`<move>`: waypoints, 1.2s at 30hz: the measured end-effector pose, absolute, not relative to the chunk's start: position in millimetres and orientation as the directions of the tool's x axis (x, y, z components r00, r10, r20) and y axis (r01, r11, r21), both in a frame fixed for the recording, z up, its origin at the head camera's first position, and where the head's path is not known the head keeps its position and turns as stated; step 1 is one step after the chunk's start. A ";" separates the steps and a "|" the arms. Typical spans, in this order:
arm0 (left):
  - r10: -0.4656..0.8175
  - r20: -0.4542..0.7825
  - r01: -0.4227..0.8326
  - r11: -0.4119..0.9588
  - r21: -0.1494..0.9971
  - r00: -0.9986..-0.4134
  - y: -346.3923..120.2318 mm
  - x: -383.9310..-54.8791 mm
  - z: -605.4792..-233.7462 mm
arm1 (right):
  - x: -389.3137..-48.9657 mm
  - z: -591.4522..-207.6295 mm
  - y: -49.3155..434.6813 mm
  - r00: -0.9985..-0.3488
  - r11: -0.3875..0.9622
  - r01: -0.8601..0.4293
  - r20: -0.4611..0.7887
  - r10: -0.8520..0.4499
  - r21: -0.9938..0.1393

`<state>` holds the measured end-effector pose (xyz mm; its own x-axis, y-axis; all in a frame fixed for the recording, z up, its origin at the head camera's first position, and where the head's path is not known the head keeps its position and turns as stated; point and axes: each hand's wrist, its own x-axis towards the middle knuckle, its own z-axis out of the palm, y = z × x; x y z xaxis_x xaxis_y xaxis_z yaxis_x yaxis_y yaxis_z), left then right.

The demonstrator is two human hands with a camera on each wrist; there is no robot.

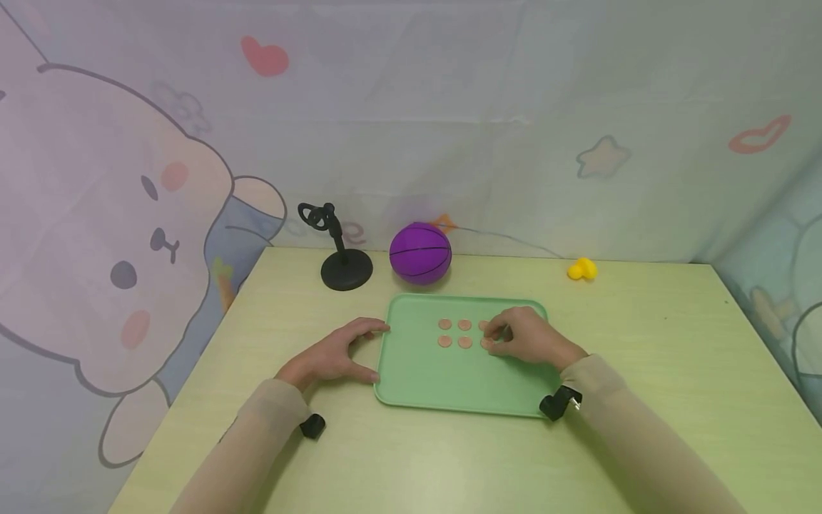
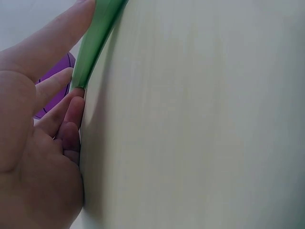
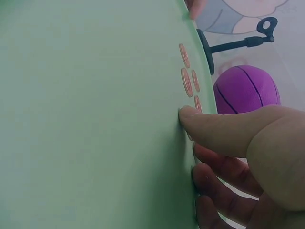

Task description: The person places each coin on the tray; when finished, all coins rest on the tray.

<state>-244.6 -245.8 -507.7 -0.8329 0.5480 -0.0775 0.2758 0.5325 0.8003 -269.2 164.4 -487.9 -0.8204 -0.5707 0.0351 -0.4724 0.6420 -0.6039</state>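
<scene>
A person's left hand [image 1: 335, 353], fingers loosely spread, touches a green tray [image 1: 417, 378]; the right hand [image 1: 531, 337], fingers bent, meets copper-coloured discs [image 1: 464, 342] set there in two rows, whether pinching one I cannot tell.

creased pale backdrop [image 1: 411, 86] | printed cartoon animal [image 1: 103, 214], red hearts [image 1: 265, 57], star [image 1: 602, 158] | yellow-green table [image 1: 661, 335] meeting backdrop | soft light

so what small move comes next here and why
I'd probably ease the right hand off the nearer row's right-end disc: it seems to lie flat on the tray, roughly in line with the two discs to its left, and the left hand touches the tray's edge, which should keep it steady.
</scene>
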 end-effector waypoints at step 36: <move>0.545 -0.088 0.272 0.544 0.794 -0.834 -247.1 -245.8 -508.5 | -269.7 -476.4 192.0 -0.831 0.639 -0.449 0.029 -0.556 -0.625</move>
<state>-245.8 -247.1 -508.5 -0.8338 0.5450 -0.0882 0.2719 0.5444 0.7935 -269.7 192.0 -476.4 -0.8308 -0.5557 0.0291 -0.4492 0.6388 -0.6246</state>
